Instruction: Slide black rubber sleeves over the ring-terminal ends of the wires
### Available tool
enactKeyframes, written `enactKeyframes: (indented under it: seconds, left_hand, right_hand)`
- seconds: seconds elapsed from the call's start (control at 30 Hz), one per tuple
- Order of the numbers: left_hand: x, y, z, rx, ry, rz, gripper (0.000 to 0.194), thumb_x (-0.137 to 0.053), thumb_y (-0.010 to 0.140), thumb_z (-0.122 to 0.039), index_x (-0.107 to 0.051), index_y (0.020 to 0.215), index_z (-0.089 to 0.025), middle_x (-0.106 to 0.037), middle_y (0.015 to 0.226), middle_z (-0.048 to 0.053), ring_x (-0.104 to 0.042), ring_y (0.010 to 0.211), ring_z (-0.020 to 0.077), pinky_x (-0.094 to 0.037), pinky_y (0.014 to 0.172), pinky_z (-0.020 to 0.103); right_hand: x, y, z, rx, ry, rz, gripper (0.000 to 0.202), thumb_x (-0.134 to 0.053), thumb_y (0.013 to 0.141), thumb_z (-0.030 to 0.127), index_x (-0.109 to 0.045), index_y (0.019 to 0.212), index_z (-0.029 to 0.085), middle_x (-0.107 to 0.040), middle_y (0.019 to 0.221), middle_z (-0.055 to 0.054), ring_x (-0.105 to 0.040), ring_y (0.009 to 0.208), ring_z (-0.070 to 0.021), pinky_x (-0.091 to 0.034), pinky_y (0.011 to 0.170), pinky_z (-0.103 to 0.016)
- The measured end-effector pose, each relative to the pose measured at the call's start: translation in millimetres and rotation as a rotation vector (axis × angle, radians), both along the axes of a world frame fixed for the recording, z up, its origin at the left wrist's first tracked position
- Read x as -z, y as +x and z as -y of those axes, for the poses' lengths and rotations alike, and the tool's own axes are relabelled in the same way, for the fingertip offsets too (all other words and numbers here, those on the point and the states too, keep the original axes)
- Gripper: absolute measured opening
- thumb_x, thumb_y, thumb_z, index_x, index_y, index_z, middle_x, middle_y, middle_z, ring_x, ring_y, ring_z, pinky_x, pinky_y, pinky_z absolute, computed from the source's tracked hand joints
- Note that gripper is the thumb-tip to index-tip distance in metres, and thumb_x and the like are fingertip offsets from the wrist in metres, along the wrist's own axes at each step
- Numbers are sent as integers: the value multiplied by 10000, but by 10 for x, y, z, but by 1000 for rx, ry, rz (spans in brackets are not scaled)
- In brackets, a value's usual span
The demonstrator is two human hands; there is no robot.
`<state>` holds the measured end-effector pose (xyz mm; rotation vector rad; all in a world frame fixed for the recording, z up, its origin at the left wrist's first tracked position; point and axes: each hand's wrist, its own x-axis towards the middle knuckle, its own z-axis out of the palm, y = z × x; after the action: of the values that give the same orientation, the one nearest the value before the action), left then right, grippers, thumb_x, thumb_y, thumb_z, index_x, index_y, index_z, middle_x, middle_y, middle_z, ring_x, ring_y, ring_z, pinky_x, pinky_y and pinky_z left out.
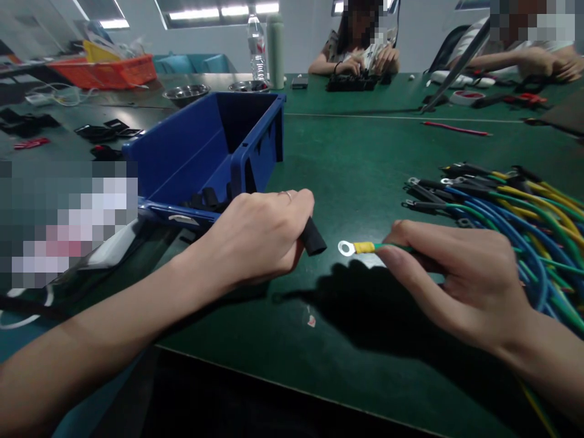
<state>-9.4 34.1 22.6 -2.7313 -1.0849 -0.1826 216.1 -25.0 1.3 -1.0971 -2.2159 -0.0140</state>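
Observation:
My left hand [269, 234] is closed round a short black tube [312, 238], whose end sticks out toward the right. Pinched between thumb and fingers of my right hand [449, 277] is a green wire with a yellow-sleeved ring terminal [347, 248] at its tip. The ring points at the tube with a small gap between them. Both are held above the green table. Behind my left hand stands a blue bin [182, 143] with several black tube pieces [210, 198] inside.
A bundle of blue, green and yellow wires [515, 201] with ring terminals lies at the right. Farther back are a red wire [456, 128], metal bowls [186, 92], a water bottle [256, 48] and an orange crate [107, 72]. Two people sit across the table. The table's near edge [274, 387] runs below my hands.

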Motion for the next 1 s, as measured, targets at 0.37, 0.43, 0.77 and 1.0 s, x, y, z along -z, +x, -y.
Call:
enactKeyframes:
  seconds: [0.37,0.43,0.77,1.0]
  left_hand:
    - [-6,25,79,-27,9,-75,150,-416,847,-161,-556,900,-155,-636,694,47,-654,631,231,-334,487,299]
    - [21,24,79,-14,62,-74,146,-416,841,-163,-557,881,-162,-631,667,43,-659,622,234,-283,468,296]
    - [47,-58,66,225,165,112,138,-417,862,-223,-533,805,-175,-526,572,1,-551,503,193,-233,463,312]
    - [6,-65,91,443,134,243,341,-346,1016,-373,-516,805,-167,-484,566,-18,-445,455,147,-269,452,315]
  right_hand:
    - [-7,-59,-1,-55,183,154,289,-475,1001,242,-567,741,157,-496,577,25,-414,475,-53,-269,482,-233]
    - [-6,-46,-2,-40,186,151,282,-489,997,239,-567,738,158,-495,578,25,-420,484,-53,-272,488,-229]
    - [-32,-3,8,65,261,170,324,-528,976,258,-541,666,167,-466,540,27,-409,474,-58,-268,478,-235]
    - [-95,14,29,84,406,192,319,-545,970,255,-520,662,177,-493,556,29,-430,501,-49,-278,487,-210]
